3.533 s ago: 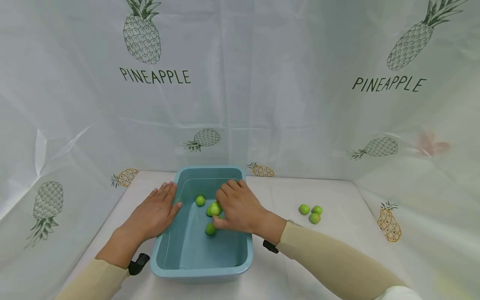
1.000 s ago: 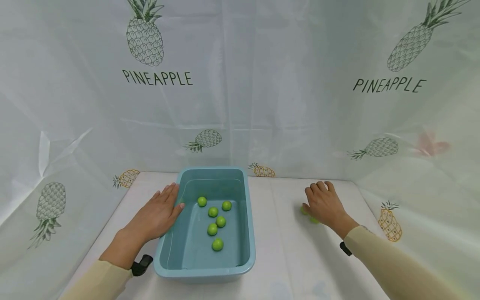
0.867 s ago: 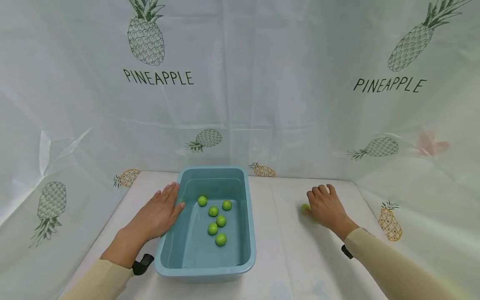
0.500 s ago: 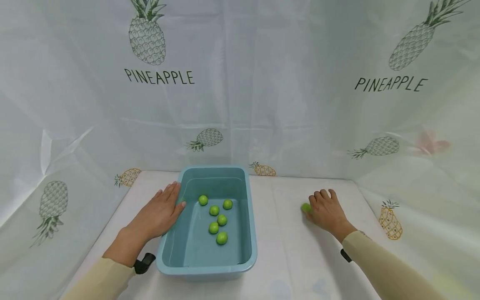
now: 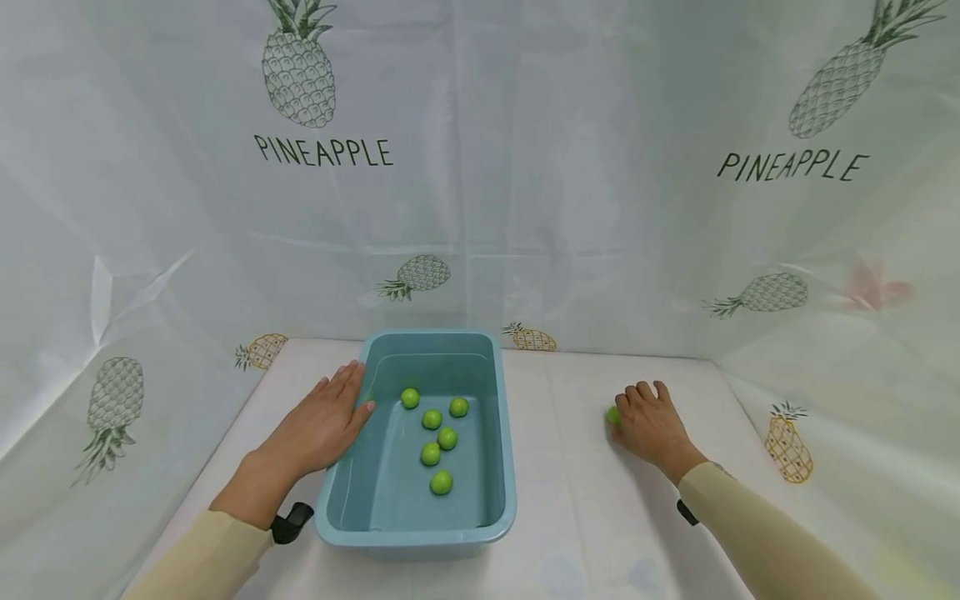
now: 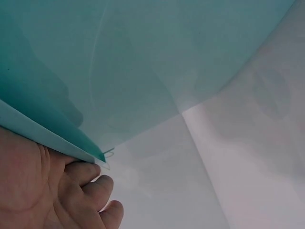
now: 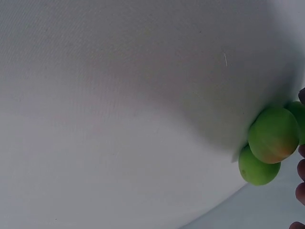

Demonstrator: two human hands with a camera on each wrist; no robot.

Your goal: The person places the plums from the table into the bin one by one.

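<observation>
A blue plastic tub (image 5: 502,454) holds several small round green fruits (image 5: 442,482) on its floor. My left hand (image 5: 315,429) rests along the tub's left rim, fingers stretched forward, thumb over the inner side. In the left wrist view its palm lies against the rim (image 6: 45,136). To the right on the table, my right hand (image 5: 648,425) reaches over a cluster of green fruits, one fruit (image 5: 613,415) showing past its thumb side. The right wrist view has three fruits touching, the nearest green fruit (image 7: 274,135) blushed orange. Curled fingertips hold the rightmost fruit (image 7: 299,119), partly cut off by the frame.
A white cloth covers the table (image 5: 555,475), running between tub and right hand. Behind and at both sides hangs a pale pineapple-print sheet (image 5: 570,208). Black wrist bands (image 5: 291,523) sit on both wrists.
From inside the tub, my right hand has moved right to the table fruits and curled over them. Fruits in the tub now lie spread out. The left hand stays at the rim.
</observation>
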